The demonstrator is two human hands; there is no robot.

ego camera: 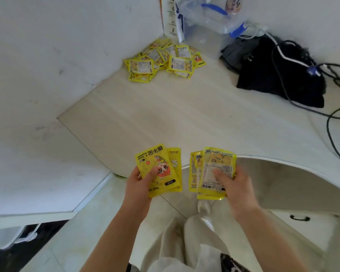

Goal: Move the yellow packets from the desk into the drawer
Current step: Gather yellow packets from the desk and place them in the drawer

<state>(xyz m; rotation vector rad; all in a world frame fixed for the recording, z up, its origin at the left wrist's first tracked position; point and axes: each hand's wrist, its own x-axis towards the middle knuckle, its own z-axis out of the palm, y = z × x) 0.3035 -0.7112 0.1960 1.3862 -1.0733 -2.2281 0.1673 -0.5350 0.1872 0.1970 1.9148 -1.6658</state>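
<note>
While each hand grips some packets, left hand and right hand with fingers curled round them, a big pile waits at 12 o'clock on the tabletop. No drawer is open yet, so most work is left.

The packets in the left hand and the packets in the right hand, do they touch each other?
Apart. The head view shows the packets in the left hand and the packets in the right hand separated by a clear gap, with the desk edge visible between them.
</note>
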